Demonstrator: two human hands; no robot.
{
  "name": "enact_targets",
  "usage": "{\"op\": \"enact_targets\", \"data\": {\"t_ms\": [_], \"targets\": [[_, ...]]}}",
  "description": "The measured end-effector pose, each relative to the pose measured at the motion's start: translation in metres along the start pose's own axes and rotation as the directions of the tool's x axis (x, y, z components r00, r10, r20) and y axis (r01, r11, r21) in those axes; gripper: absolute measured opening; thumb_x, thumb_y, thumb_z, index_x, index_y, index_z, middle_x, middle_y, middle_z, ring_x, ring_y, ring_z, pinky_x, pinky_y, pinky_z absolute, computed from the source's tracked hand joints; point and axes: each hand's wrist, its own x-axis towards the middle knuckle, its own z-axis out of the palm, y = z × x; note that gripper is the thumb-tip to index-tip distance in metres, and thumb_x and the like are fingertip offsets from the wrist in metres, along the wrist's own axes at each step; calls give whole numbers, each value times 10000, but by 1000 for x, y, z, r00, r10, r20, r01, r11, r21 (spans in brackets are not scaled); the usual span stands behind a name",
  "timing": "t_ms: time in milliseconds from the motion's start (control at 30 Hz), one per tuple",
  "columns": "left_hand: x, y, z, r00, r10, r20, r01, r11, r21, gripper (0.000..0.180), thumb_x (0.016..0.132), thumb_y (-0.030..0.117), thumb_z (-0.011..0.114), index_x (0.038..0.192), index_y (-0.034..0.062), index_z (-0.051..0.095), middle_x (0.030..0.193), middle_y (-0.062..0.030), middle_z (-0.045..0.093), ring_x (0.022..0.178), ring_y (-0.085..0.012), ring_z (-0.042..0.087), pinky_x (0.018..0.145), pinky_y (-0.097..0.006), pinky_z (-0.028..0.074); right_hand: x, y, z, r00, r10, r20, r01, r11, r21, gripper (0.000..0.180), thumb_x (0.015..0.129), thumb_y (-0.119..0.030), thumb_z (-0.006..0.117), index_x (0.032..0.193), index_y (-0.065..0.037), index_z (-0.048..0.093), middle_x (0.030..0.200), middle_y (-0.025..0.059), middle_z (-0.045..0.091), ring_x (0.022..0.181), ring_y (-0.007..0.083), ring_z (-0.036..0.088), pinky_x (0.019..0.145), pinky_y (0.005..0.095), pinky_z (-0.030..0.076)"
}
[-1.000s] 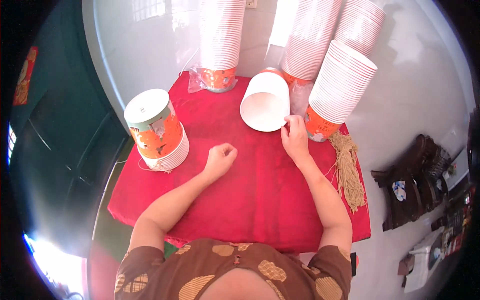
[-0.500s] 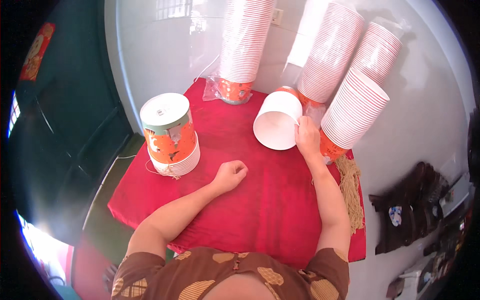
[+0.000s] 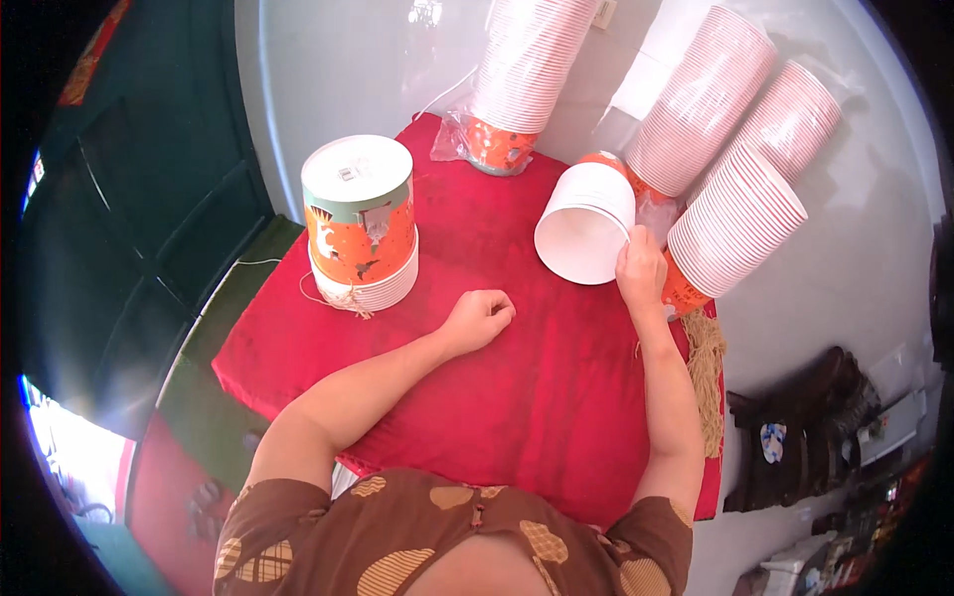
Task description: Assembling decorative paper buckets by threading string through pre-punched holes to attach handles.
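My right hand [image 3: 642, 270] pinches the rim of a white-lined paper bucket [image 3: 581, 244], which lies tilted with its mouth toward me. Its outer end shows orange print, and it may be nested with others. My left hand [image 3: 479, 321] rests on the red cloth, fingers curled in, with nothing visible in them. Left of it, an upside-down stack of paper buckets [image 3: 360, 238] stands with its white base up, orange and green printed sides and several white rims below. Thin twine [image 3: 348, 301] lies against the foot of that stack.
Tall bucket stacks stand by the wall: one wrapped [image 3: 527, 74] at the back, another wrapped [image 3: 701, 99], and a leaning one [image 3: 737, 219] beside my right hand. A bundle of tan twine [image 3: 706, 382] hangs along the right edge of the red-covered table [image 3: 537, 417].
The whole view has shifted, so the table's things sit higher and more to the right. Both hands keep nearly the same pose, the right one still at the bucket rim.
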Motion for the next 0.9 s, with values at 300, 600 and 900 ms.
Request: {"op": "enact_targets", "data": {"t_ms": [300,600,900], "targets": [[0,4,-2,1000,-3,8,3,1000,-1,162,864,116,578,828,-29,640,643,-20,595,591,-84,550,545,-266,456,-3,-10,-19,999,18,42,-20,999,44,143,792,-7,522,933,-1,493,718,207,570,662,385,585,587,489,456],[-9,6,-1,982,46,-183,-39,998,44,625,846,195,669,1307,-83,352,1063,-197,602,672,-170,613,591,-301,521,-48,-45,-48,990,136,49,-144,921,363,160,830,29,543,973,-1,477,827,222,630,672,367,628,584,437,491],[-5,0,1,965,-147,-216,82,955,-285,267,963,156,467,1130,-40,539,748,-103,641,507,-138,596,428,-280,502,-81,-47,-90,935,184,303,-346,657,670,121,897,-36,566,996,31,545,1055,166,667,726,118,623,649,267,508]]}}
